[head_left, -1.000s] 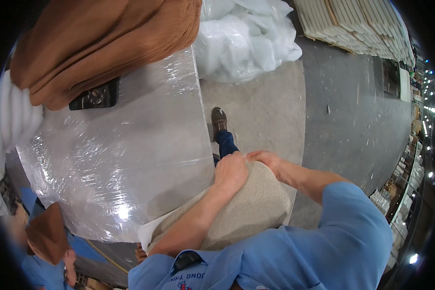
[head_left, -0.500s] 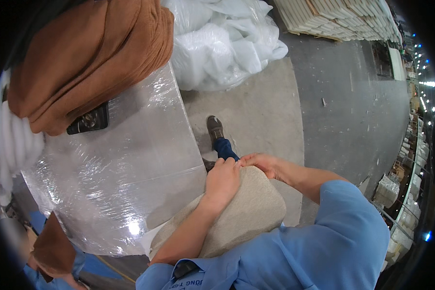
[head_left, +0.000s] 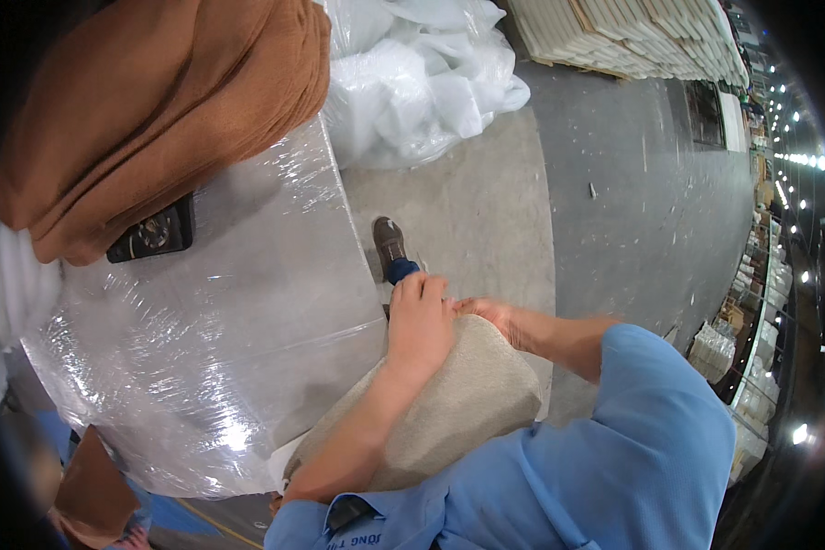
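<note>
A beige fabric cushion [head_left: 477, 394] rests against my front, tilted, beside the corner of the plastic-covered surface. My left hand [head_left: 422, 321] lies over its far edge, with the forearm across the fabric and the fingers bent down at the rim. Close beside it, my right hand [head_left: 488, 316] pinches the same far edge from the right. The fingertips of both hands nearly meet there. Whatever small part of the edge lies between them is hidden by the fingers.
Clear film covers the wide surface [head_left: 220, 339] at left. On it lie a brown cloth pile [head_left: 174, 110] and a dark flat device [head_left: 160, 231]. White plastic-wrapped bundles [head_left: 422, 92] and stacked pale slabs [head_left: 623, 37] stand farther off. Another person holds a brown piece [head_left: 96, 486] at lower left.
My left hand has lifted slightly at the knuckles, its fingers shifting a little along the far edge. My right hand keeps its pinch. The whole view has shifted slightly.
</note>
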A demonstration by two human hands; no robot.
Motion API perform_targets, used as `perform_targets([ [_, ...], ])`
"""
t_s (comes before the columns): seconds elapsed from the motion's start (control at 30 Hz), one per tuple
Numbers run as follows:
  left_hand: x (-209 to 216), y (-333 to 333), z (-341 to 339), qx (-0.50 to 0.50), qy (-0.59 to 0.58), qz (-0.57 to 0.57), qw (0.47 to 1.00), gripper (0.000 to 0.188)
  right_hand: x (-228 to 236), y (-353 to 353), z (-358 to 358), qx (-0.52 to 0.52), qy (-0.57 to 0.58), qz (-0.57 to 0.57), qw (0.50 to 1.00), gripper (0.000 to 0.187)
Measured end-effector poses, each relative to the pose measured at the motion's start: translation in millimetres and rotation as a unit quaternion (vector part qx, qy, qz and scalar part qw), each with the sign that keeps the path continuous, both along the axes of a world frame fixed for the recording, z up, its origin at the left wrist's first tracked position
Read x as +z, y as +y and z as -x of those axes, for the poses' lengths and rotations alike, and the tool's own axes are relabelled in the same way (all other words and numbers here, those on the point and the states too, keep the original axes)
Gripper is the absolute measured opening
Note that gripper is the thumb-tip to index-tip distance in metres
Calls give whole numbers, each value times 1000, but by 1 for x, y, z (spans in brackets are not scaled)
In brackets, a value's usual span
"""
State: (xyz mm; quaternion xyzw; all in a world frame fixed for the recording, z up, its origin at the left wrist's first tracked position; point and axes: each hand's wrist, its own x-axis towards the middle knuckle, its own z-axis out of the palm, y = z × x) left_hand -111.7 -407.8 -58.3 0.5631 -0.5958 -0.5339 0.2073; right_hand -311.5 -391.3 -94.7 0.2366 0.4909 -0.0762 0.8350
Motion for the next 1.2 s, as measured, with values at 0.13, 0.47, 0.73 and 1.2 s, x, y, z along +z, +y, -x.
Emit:
perform_targets([
  [0.13, 13, -29, 11, -7, 205, -143, 968, 49, 38, -6, -17, -107, 63, 78, 989, 41],
  [0.47, -13, -16, 30, -147, 40, -158, 976, 67, 58, 58, -24, -209, 60, 156, 964, 41],
  [0.73, 31, -19, -24, -258, -139, -165, 942, 58, 60, 92, -32, -229, 69, 173, 955, 41],
  [1.2, 15, 11, -11, -122, -170, -13, 978, 24, 12, 90, -48, -242, 76, 172, 952, 42],
])
